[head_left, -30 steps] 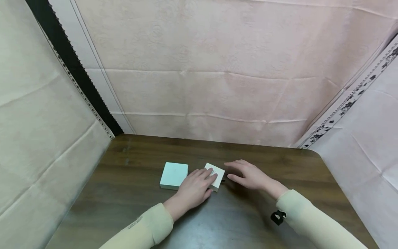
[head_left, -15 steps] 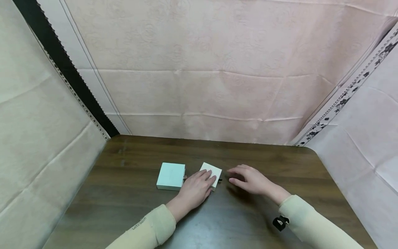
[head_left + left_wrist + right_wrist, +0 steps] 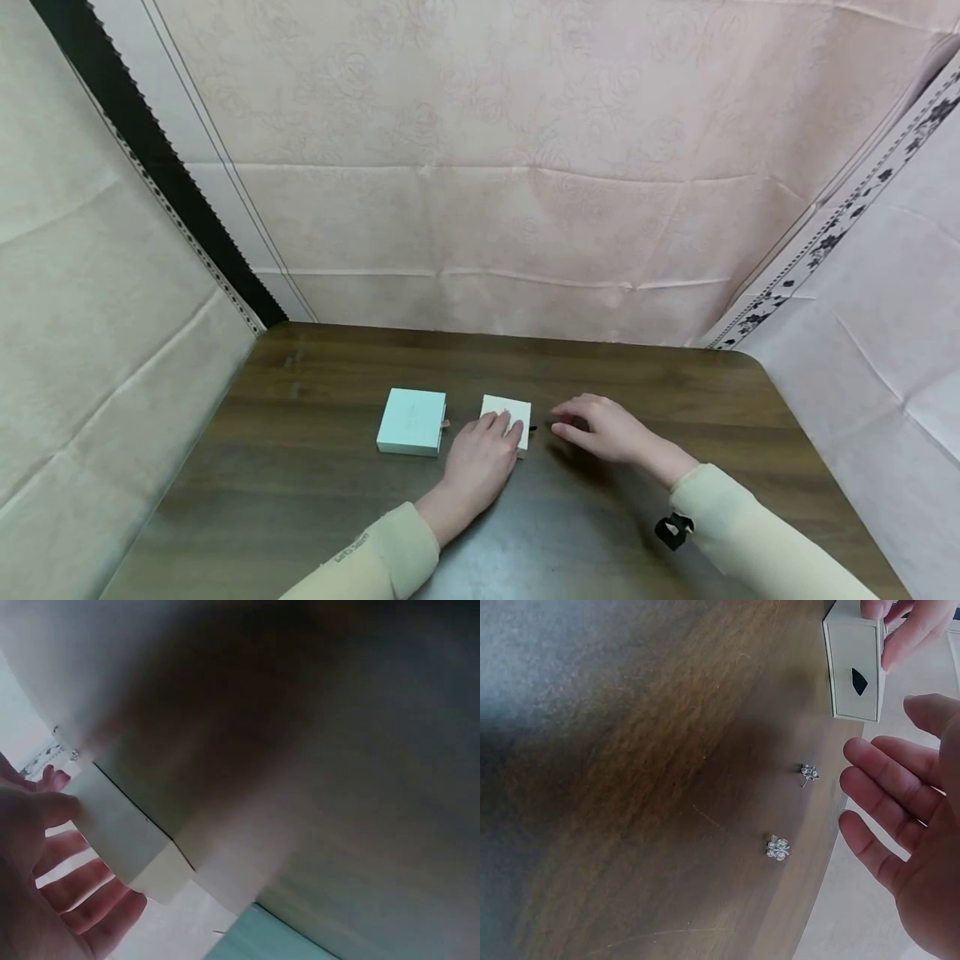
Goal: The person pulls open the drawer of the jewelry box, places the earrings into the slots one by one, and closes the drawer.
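Observation:
My left hand (image 3: 480,462) lies over a small white drawer-style box (image 3: 517,410). In the left wrist view its thumb (image 3: 56,808) touches the box's near wall (image 3: 124,825) while the fingers reach over the top. A black pull tab (image 3: 859,682) shows on the box's right end. To the right, my right hand (image 3: 596,427) hovers above the table with relaxed fingers, holding nothing. Beneath it in the right wrist view lie two sparkling earrings, one earring (image 3: 808,772) closer to the box and another earring (image 3: 778,848) farther away.
A larger mint-green box (image 3: 412,421) with a small pinkish tab sits left of the white box. Both are on a brown wooden table (image 3: 322,483). Pale cloth (image 3: 465,217) hangs behind the table's far edge. A black item (image 3: 672,530) is at the right cuff.
My left hand has turned the white box from a slant to nearly square with the mint-green box. The right hand has hardly moved. The head view has shifted slightly.

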A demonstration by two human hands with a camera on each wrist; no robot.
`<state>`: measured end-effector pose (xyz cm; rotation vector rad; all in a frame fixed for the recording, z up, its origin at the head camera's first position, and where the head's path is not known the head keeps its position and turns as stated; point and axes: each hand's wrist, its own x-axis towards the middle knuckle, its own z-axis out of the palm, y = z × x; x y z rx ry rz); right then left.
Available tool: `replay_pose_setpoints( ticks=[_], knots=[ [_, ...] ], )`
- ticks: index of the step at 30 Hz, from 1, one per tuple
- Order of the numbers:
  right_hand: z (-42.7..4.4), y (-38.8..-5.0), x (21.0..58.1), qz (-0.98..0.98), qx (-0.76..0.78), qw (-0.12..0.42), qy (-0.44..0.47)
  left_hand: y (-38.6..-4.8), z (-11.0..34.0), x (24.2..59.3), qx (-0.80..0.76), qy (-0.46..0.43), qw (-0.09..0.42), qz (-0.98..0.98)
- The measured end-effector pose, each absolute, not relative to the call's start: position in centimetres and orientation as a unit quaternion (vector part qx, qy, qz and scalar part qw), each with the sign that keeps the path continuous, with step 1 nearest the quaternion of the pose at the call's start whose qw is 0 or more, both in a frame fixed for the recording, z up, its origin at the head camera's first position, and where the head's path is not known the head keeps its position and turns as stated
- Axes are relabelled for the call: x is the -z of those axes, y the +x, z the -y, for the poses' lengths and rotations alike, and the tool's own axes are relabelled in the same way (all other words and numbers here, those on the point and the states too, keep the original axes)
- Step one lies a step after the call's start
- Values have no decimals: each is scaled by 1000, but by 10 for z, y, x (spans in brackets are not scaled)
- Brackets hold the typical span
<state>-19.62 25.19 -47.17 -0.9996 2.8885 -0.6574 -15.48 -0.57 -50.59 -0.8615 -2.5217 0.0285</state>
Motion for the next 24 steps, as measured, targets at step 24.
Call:
replay_pose_setpoints(
  ticks=[24],
  knots=[
    [-224, -216, 479, -905, 208, 42, -370, -153, 3, 501, -56, -314, 195, 928]
  ],
)
